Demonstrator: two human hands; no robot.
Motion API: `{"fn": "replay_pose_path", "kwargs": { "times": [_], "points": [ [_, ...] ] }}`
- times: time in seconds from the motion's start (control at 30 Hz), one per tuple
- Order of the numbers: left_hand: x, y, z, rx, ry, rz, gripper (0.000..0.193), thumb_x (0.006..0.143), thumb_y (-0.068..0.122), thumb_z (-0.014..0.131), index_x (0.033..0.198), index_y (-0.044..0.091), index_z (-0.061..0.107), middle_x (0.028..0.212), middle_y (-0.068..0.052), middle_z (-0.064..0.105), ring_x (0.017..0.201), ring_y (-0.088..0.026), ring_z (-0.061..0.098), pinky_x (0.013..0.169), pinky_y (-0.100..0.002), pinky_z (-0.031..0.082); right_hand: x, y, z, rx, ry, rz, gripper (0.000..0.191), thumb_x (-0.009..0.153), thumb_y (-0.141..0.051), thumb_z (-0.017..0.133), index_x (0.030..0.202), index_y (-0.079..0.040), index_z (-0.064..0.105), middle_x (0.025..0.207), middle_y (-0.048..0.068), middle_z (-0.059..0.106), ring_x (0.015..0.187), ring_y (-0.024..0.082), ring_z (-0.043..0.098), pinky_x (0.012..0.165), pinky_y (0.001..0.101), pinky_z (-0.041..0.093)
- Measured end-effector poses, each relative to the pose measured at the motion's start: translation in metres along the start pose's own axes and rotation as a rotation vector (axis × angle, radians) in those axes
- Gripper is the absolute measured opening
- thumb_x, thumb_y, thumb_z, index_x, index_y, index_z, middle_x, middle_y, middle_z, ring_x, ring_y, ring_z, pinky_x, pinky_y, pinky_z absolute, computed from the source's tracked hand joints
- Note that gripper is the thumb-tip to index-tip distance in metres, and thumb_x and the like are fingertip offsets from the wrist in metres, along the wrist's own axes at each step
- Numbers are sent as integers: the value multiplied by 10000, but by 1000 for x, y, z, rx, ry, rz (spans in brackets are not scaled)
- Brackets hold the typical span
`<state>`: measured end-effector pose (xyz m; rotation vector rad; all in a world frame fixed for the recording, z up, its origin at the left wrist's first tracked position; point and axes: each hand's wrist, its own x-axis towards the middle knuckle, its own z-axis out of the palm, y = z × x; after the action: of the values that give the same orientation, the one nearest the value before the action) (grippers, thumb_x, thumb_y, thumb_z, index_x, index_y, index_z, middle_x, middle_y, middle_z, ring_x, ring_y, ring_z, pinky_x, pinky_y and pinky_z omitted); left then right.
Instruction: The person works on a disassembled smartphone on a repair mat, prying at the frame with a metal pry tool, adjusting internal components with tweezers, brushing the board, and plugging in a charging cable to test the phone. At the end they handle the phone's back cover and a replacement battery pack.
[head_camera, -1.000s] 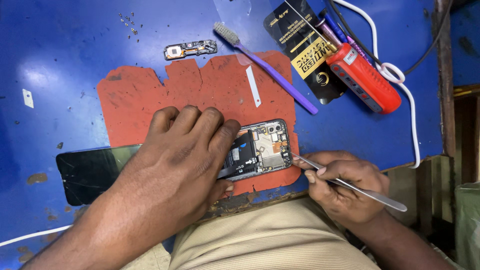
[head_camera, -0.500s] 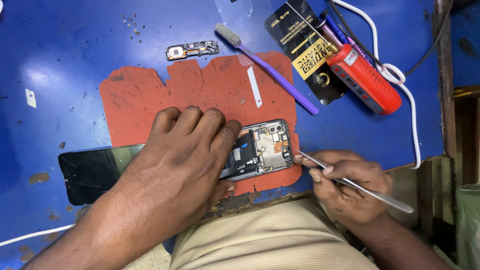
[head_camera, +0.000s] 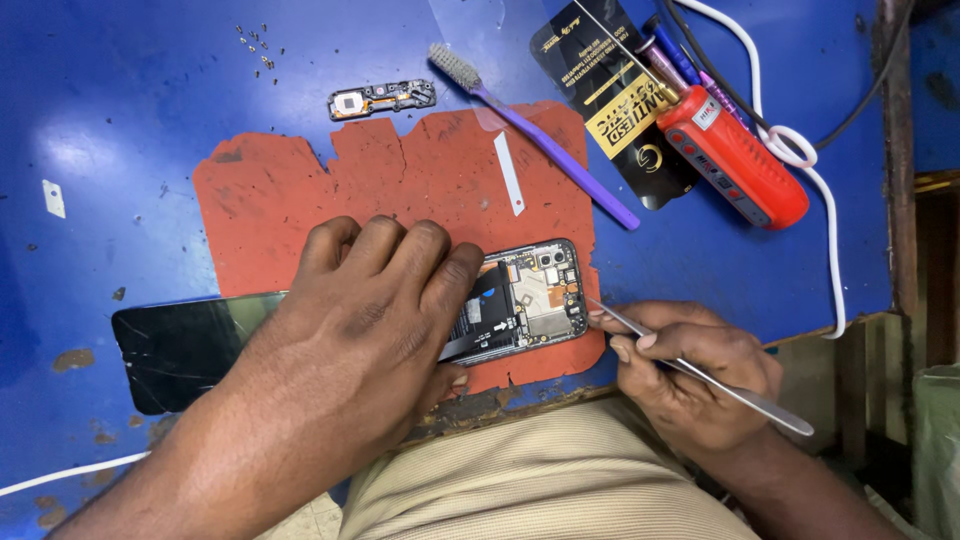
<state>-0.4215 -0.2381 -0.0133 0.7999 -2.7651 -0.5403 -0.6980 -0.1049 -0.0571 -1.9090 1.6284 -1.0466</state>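
Head view: fingers (head_camera: 400, 262) of left hand (head_camera: 370, 320) together, pressed flat on opened phone (head_camera: 525, 300) lying on red mat (head_camera: 300, 190). Right hand (head_camera: 690, 375) fingers clamped on metal pry tool (head_camera: 720, 383), tip at phone's edge.

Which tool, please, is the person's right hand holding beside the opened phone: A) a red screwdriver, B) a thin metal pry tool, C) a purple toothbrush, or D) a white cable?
B: the right hand grips a thin metal pry tool whose tip points at the edge of the opened phone.
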Motion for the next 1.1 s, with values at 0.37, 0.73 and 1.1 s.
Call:
{"fn": "replay_pose_path", "kwargs": {
  "times": [0.37,0.73,1.1],
  "points": [
    [-5,3,0,-1,-17,0,843,684,450,784,1330,-45,561,1097,-131,559,1052,-296,531,934,-466,391,-6,0,-2,138,-14,43,289,918,11,733,1065,-48,491,1032,217,746,966,234,785,829,331,662],
    [-6,2,3,5,-21,2,848,698,466,770,1346,-40,560,1094,-129,556,1053,-294,529,940,-467,392,-6,3,1,147,7,49,278,955,2,717,1087,-50,478,1076,198,740,974,206,783,809,295,655],
    [-6,3,1,-1,-20,-5,838,698,465,770,1332,-44,565,1082,-127,553,1047,-296,529,930,-466,392,-4,-7,2,-35,8,9,302,903,-8,758,1033,-36,487,1051,201,746,947,218,781,789,322,647]
  ]
}}
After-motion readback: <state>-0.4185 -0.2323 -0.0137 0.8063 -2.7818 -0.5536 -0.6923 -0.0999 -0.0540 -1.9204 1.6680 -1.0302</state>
